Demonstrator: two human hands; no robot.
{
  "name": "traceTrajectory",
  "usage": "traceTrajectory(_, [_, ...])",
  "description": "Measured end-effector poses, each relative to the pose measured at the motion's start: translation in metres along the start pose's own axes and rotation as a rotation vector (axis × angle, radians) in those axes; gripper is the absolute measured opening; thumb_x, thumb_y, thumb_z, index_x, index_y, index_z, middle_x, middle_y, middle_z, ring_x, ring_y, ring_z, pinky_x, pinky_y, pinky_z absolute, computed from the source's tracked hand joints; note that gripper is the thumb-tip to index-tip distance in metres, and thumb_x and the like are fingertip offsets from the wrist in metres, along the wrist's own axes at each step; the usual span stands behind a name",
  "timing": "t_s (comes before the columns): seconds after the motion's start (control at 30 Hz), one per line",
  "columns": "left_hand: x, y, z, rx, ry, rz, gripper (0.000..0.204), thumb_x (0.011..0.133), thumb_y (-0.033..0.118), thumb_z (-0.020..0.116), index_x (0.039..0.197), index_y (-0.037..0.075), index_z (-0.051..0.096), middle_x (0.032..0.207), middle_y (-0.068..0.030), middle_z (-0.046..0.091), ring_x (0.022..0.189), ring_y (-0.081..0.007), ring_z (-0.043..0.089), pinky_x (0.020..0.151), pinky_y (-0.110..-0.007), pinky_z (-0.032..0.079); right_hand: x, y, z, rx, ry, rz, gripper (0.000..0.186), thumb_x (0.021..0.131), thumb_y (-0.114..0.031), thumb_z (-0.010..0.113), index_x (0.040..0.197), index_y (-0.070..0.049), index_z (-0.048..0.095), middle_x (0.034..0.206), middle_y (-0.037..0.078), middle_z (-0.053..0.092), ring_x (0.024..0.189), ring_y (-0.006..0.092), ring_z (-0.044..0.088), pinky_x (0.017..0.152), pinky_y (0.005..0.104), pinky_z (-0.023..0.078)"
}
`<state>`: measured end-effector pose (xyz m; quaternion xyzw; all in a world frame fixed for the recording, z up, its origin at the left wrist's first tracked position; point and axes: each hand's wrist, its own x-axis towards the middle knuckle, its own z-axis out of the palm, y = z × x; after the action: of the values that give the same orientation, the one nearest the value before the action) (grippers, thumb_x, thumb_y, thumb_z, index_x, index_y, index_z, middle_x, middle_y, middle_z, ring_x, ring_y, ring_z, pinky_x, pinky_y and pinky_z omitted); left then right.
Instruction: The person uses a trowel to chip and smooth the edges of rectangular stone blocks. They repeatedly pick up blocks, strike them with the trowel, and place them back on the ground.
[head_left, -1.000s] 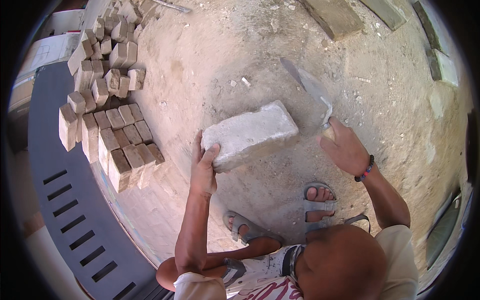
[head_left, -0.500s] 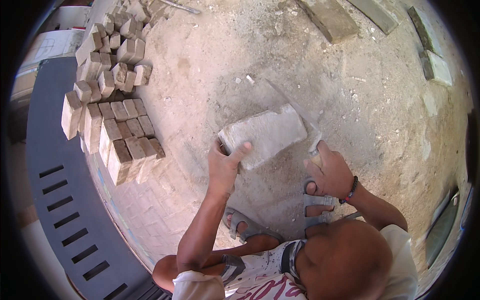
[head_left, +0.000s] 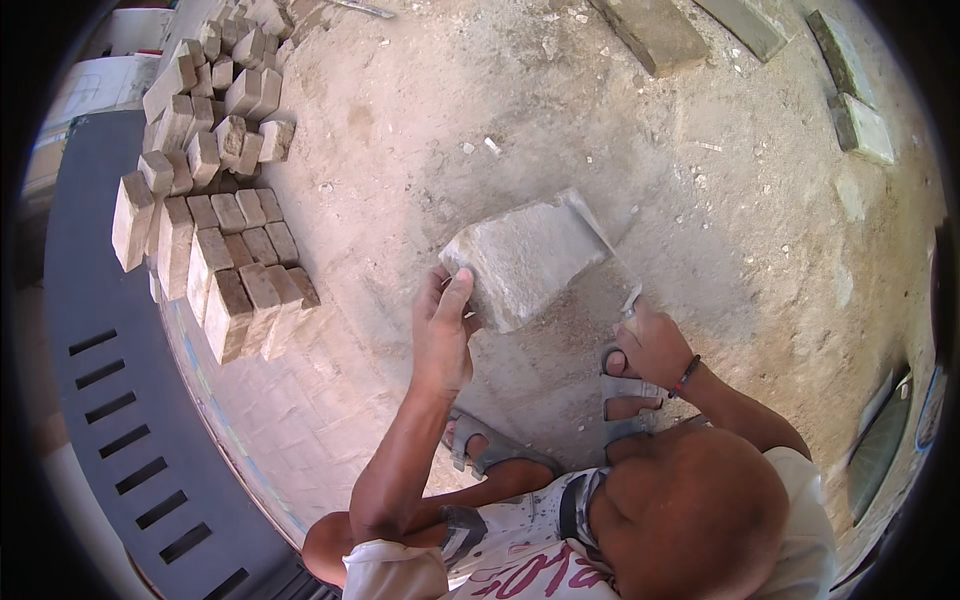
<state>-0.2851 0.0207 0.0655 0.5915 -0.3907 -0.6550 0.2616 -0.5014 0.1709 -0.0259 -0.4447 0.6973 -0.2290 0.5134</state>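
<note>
A large pale brick (head_left: 525, 262), dusty and rough-edged, is gripped at its near left end by my left hand (head_left: 441, 320), thumb over the top. It sits tilted above the ground. My right hand (head_left: 648, 342) is closed around the handle of a trowel (head_left: 612, 243), whose thin blade shows nearly edge-on. That blade runs along the brick's right edge and appears to touch it. Most of the handle is hidden by my fingers.
Many brown bricks (head_left: 240, 245) stand stacked at the left, with a looser heap behind them. Beside them lies a dark slotted panel (head_left: 110, 300). Slabs (head_left: 655, 35) and blocks (head_left: 865, 130) rest at the far right. My sandalled feet (head_left: 495, 450) are close by on dusty ground.
The trowel blade has moved left onto the brick's right edge. My left hand has tilted the brick, showing more of its near left side.
</note>
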Motion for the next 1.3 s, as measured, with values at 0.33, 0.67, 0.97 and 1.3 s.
traceTrajectory(0.33, [0.002, -0.005, 0.019, -0.015, 0.115, 0.116, 0.067, 0.086, 0.027, 0.078, 0.131, -0.006, 0.040, 0.119, -0.0189, 0.057, 0.113, -0.0231, 0.058, 0.092, -0.038, 0.051, 0.007, 0.019, 0.010, 0.037, 0.025, -0.133, 0.046, 0.091, -0.027, 0.060, 0.122, 0.007, 0.048, 0.086, 0.029, 0.065, 0.080, 0.0494, 0.064, 0.071, 0.0524, 0.050])
traceTrajectory(0.67, [-0.020, 0.015, 0.001, 0.736, 0.042, 0.384, 0.083, 0.069, 0.018, 0.090, 0.130, -0.007, 0.039, 0.120, -0.0197, 0.057, 0.112, -0.0264, 0.058, 0.100, -0.037, 0.046, 0.006, -0.064, -0.074, 0.047, 0.083, -0.333, 0.034, 0.091, -0.025, 0.061, 0.106, 0.004, 0.052, 0.073, 0.025, 0.063, 0.073, 0.0455, 0.064, 0.066, 0.0496, 0.050])
traceTrajectory(0.97, [-0.037, -0.001, -0.021, 0.903, 0.008, 0.408, 0.084, 0.066, 0.017, 0.090, 0.129, -0.006, 0.040, 0.116, -0.0190, 0.056, 0.109, -0.0258, 0.058, 0.096, -0.038, 0.047, 0.047, -0.016, -0.059, -0.379, -0.194, -0.257, 0.032, 0.089, -0.025, 0.060, 0.099, 0.004, 0.049, 0.072, 0.028, 0.062, 0.073, 0.0489, 0.062, 0.064, 0.0532, 0.049])
traceTrajectory(1.3, [-0.034, -0.007, -0.027, 0.946, -0.028, 0.444, 0.086, 0.066, 0.019, 0.090, 0.130, -0.005, 0.039, 0.116, -0.0188, 0.055, 0.108, -0.0264, 0.058, 0.095, -0.039, 0.047, 0.072, -0.006, -0.056, -0.213, -0.296, -0.155, 0.039, 0.091, -0.031, 0.062, 0.105, 0.003, 0.052, 0.071, 0.027, 0.061, 0.075, 0.0477, 0.063, 0.068, 0.0533, 0.048])
